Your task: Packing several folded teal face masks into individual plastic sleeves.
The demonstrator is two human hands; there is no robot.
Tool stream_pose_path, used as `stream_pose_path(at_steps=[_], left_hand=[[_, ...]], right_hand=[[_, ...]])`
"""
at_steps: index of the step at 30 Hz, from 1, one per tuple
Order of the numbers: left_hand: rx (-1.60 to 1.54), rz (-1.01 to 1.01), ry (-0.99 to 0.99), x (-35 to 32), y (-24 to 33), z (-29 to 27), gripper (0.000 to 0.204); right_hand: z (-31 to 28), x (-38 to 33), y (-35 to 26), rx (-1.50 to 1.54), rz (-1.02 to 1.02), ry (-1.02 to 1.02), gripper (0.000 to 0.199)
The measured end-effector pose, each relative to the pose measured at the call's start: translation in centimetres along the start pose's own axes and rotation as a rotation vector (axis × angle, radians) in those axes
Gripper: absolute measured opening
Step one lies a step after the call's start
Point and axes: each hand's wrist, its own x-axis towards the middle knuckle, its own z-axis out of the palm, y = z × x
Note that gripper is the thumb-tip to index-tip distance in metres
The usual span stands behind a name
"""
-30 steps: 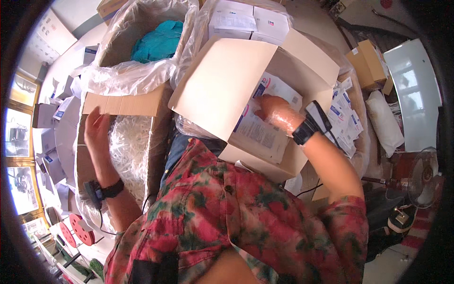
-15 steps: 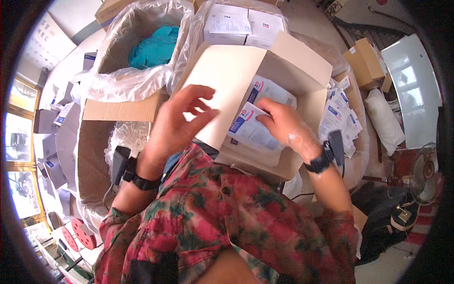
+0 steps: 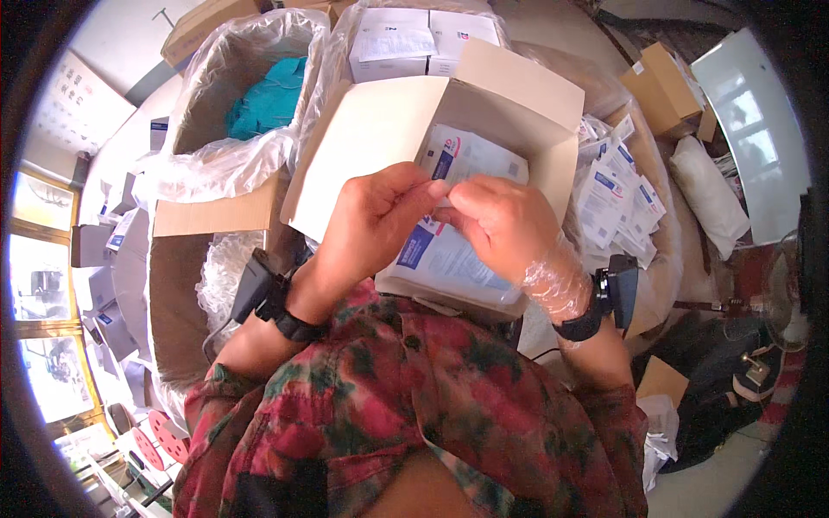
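My left hand [image 3: 376, 211] and my right hand [image 3: 505, 220] meet over an open cardboard box [image 3: 535, 155], their thumbs and fingertips pinched together. What sits between the fingertips is too small and covered to make out. Directly beneath them, a flat white packet [image 3: 458, 259] with a blue label lies in the box, its upper edge partly hidden by my fingers. Behind it rests a similar white packet [image 3: 484, 160]. Clear film wraps my right wrist, and both wrists carry black strapped devices.
Loose white packets [image 3: 617, 194] fill a lined carton on the right. A plastic-lined carton [image 3: 194, 112] at the far left holds teal material [image 3: 268, 99]. White boxes [image 3: 393, 43] stand beyond my box. On the left, another carton [image 3: 177, 293] contains whitish clear plastic [image 3: 229, 276].
My left hand has moved right and closed from a loose, open pose, meeting my right hand. The right hand has drawn slightly left. The view has shifted a little.
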Motion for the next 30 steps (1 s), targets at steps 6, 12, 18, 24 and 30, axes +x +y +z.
stream_pose_path(at_steps=[6,12,18,24,30], left_hand=[[-0.316,-0.169,0.164,0.6,-0.4,0.2,0.029],[0.079,0.008,0.392,2.6,-2.9,-1.9,0.032],[0.528,0.106,0.287,1.7,-3.2,-3.0,0.025],[0.602,0.555,0.058,-0.5,0.2,-2.2,0.026],[0.374,0.418,-0.217,-2.3,1.7,-3.7,0.037]], right_hand=[[-1.0,0.0,-3.1,-0.207,-0.215,0.075,0.014],[-2.9,-1.3,-5.6,-0.038,-0.327,0.061,0.020],[-3.2,-1.0,-4.1,0.397,-0.208,0.164,0.015],[-2.2,0.1,-2.4,0.172,-0.120,0.189,0.013],[-0.8,0.1,-2.9,0.133,-0.141,0.217,0.019]])
